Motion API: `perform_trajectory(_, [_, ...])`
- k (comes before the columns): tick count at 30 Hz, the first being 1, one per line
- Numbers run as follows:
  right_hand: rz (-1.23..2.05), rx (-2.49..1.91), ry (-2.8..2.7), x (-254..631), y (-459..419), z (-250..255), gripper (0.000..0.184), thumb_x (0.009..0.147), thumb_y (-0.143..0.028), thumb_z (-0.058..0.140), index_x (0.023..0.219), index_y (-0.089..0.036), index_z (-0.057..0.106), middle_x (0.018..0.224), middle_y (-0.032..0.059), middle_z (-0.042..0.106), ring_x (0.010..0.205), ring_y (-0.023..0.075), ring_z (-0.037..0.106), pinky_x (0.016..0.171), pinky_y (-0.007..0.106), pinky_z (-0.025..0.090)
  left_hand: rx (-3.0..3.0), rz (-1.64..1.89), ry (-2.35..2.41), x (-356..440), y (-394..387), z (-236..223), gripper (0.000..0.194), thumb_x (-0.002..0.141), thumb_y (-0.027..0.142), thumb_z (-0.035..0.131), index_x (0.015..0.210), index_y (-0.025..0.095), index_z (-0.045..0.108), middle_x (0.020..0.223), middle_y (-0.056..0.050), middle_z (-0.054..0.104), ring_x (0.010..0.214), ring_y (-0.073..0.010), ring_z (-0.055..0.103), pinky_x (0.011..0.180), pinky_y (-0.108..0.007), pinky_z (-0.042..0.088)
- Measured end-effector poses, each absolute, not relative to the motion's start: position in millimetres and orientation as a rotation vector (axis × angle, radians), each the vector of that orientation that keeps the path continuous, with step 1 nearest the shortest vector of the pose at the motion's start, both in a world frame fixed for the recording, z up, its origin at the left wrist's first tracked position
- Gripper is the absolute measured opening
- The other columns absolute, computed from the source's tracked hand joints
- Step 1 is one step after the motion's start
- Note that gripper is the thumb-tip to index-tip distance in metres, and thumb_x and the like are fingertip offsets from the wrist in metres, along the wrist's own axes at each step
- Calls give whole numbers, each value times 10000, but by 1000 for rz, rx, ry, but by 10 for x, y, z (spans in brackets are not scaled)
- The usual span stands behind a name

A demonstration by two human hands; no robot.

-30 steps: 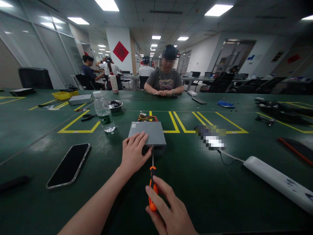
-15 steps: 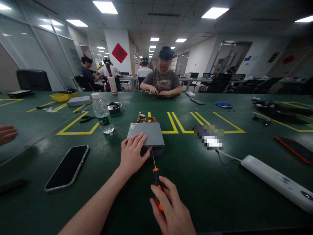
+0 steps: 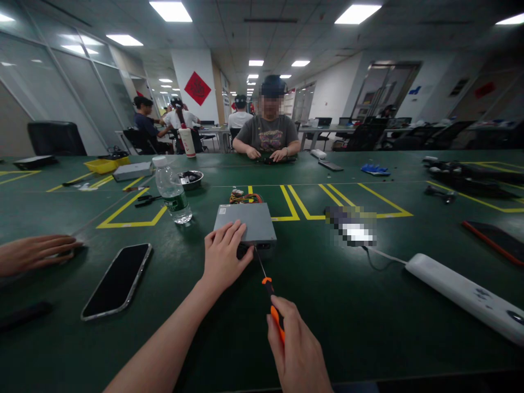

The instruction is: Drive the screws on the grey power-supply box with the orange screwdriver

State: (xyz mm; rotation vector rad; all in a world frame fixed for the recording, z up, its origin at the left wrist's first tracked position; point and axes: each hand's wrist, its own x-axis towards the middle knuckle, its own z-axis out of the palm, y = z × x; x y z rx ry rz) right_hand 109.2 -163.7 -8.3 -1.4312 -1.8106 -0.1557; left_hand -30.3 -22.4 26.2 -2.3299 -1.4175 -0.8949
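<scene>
A grey metal computer power supply (image 3: 257, 221) lies on the green table in front of me, its bundle of coloured cables (image 3: 245, 197) at the far side. My left hand (image 3: 225, 252) grips its near left corner, fingers over the top and thumb at the front face. Closed around the orange and black handle of a screwdriver (image 3: 267, 284) is my right hand (image 3: 295, 338). The screwdriver's thin shaft slants up to the front face, close to my left thumb. Whether the tip sits in a screw is too small to tell.
Left of the power supply stands a water bottle (image 3: 172, 191), with a phone (image 3: 118, 281) nearer me. Another person's hand (image 3: 45, 252) rests at the left. A white power strip (image 3: 462, 295) lies at right. Across the table sits a person (image 3: 268, 134).
My right hand and the screwdriver handle have swung slightly right, so the shaft slants more. The other person's hand has reached further in from the left. My left hand stays on the power supply.
</scene>
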Motion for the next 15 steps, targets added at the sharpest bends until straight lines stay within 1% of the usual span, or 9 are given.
perform_trajectory(2, [-134,-1442,-1799,1071,-1647,-129,320,979,-369,304,1118,-154,496,1047,145,623,849,210,678,634,251,579,-2328,-893,-1424,-304,-225,261,427,819,376,508,1219,229,500,1300,-56,532,1189,-253,457,921,-427,308])
perform_trajectory(5, [-12,-1523,-1749,1023,-1660,-201,349,977,-399,271,1109,-178,508,1138,147,564,821,207,681,573,248,574,-2330,-900,-1425,-306,-227,260,429,817,371,512,1222,231,499,1302,-55,531,1193,-253,453,929,-427,306])
perform_trajectory(7, [106,-1553,-1701,994,-1659,-220,344,978,-380,258,1137,-181,489,1111,139,567,817,205,679,566,247,566,-2333,-903,-1425,-304,-230,264,429,819,372,509,1223,231,498,1303,-57,529,1194,-254,452,929,-426,308])
perform_trajectory(11, [315,-1620,-1627,975,-1640,-198,326,950,-275,322,1256,-194,402,1062,105,615,852,217,674,634,277,561,-2332,-902,-1427,-298,-233,271,427,819,370,507,1222,230,496,1299,-54,533,1192,-252,453,926,-425,310])
perform_trajectory(13, [400,-1653,-1625,977,-1627,-190,348,933,-220,327,1276,-196,384,1042,89,639,854,216,675,679,294,556,-2333,-900,-1429,-296,-229,268,427,817,370,511,1221,233,496,1301,-49,531,1190,-250,455,925,-427,310])
perform_trajectory(15, [465,-1640,-1655,980,-1614,-195,349,921,-228,371,1268,-187,389,1025,86,648,874,218,671,703,296,552,-2333,-902,-1430,-296,-226,262,424,815,372,514,1217,238,498,1306,-45,528,1190,-249,456,922,-429,310])
